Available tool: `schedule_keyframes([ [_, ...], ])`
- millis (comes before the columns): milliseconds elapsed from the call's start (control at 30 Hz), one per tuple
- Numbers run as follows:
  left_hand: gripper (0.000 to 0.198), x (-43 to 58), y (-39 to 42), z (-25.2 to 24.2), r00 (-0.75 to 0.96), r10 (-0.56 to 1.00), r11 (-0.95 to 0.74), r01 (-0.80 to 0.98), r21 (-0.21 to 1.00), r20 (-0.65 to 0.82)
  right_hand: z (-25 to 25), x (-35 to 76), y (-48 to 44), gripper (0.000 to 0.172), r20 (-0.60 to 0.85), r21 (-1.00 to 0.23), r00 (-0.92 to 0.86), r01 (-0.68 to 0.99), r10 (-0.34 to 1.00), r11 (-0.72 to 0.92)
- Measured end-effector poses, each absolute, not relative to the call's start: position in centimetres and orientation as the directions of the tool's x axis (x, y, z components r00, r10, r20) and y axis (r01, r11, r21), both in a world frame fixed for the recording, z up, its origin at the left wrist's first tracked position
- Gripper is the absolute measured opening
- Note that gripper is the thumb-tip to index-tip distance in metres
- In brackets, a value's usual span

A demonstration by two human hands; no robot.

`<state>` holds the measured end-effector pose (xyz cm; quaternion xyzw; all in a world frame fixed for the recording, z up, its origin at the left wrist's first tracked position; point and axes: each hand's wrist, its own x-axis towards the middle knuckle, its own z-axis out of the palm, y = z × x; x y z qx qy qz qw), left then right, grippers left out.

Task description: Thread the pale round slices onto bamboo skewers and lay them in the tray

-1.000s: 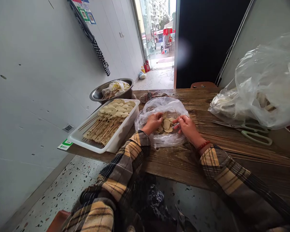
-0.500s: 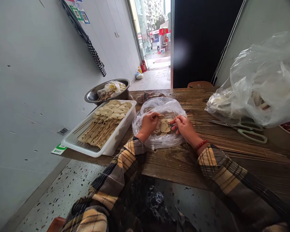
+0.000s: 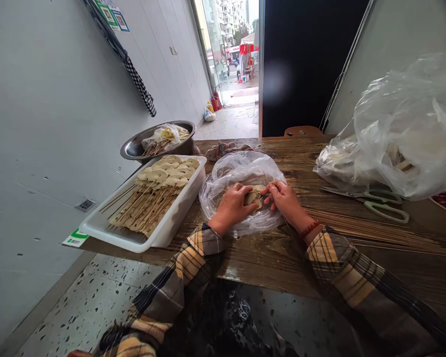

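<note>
Pale slices (image 3: 259, 189) inside open clear bag (image 3: 250, 161) on table (image 3: 267, 263). Left hand (image 3: 231, 204): fingers curved over slices, can't tell if gripping. Right hand (image 3: 288, 201): fingers pinched on thin skewer (image 3: 289, 226). White tray (image 3: 180, 218) of skewered slices left of bag, metal bowl (image 3: 131, 149) behind tray. Scissors (image 3: 384, 210) at right.

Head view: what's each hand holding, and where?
Right hand: apparently a thin skewer, grip point hidden. Left hand: at pale slices in the bag; hold can't be told.
</note>
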<state>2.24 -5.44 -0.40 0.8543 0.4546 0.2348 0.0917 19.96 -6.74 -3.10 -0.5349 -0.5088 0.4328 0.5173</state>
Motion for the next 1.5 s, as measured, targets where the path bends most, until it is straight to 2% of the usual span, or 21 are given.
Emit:
schedule_keyframes([
  [67,0.042,2.3,-5.1,-0.5,0.502,0.809,-0.586,0.735,0.343,0.306,-3.2,20.0,-6.7,0.024,0.067,-0.993,0.11,0.1,0.992,0.056],
  [133,0.033,2.0,-4.5,-0.7,0.494,0.813,-0.582,0.716,0.386,0.31,-3.4,20.0,-6.6,0.025,0.072,-0.991,0.115,0.122,0.991,0.058],
  [267,0.028,1.0,-3.1,-1.2,0.328,0.892,-0.451,0.59,0.669,0.312,-3.7,20.2,-6.6,0.027,0.106,-0.973,0.109,0.215,0.988,0.081],
  [333,0.028,0.4,-2.5,-1.5,0.223,0.943,-0.326,0.467,0.822,0.248,-3.8,20.2,-6.6,0.028,0.119,-0.967,0.101,0.236,0.988,0.092],
  [400,0.03,0.1,-2.1,-1.6,0.169,0.972,-0.212,0.327,0.921,0.163,-3.8,20.2,-6.8,0.029,0.124,-0.967,0.094,0.234,0.988,0.099],
  [500,0.032,-0.1,-2.0,-1.6,0.186,0.979,-0.113,0.164,0.98,0.082,-3.6,20.1,-7.1,0.03,0.13,-0.964,0.083,0.246,0.988,0.107],
  [600,0.031,-0.1,-2.1,-1.5,0.239,0.969,-0.084,0.096,0.992,0.059,-3.3,20.0,-7.4,0.031,0.131,-0.949,0.054,0.296,0.99,0.109],
  [733,0.03,0.1,-2.3,-1.2,0.306,0.948,-0.136,0.128,0.982,0.092,-3.1,20.1,-7.6,0.03,0.127,-0.929,0.046,0.356,0.991,0.103],
  [833,0.028,0.2,-2.4,-1.0,0.301,0.939,-0.245,0.255,0.935,0.164,-2.9,20.1,-7.6,0.03,0.132,-0.927,0.053,0.361,0.99,0.104],
  [967,0.026,0.2,-2.5,-0.8,0.215,0.919,-0.394,0.475,0.787,0.33,-2.6,20.0,-7.8,0.028,0.175,-0.921,0.047,0.361,0.983,0.146],
  [1100,0.024,-0.3,-2.4,-1.2,0.255,0.872,-0.478,0.629,0.614,0.417,-2.4,20.0,-7.8,0.027,0.187,-0.908,0.044,0.39,0.981,0.156],
  [1267,0.02,-0.8,-2.5,-1.5,0.366,0.857,-0.501,0.755,0.423,0.362,-2.5,19.9,-7.7,0.026,0.174,-0.922,0.042,0.357,0.984,0.148],
  [1400,0.028,-0.8,-2.6,-1.5,0.369,0.863,-0.49,0.779,0.392,0.345,-2.6,19.7,-7.7,0.025,0.185,-0.921,0.025,0.353,0.982,0.165],
  [1500,0.032,-0.8,-2.6,-1.5,0.422,0.832,-0.545,0.743,0.389,0.361,-2.4,19.7,-7.8,0.025,0.187,-0.917,0.023,0.362,0.982,0.166],
])
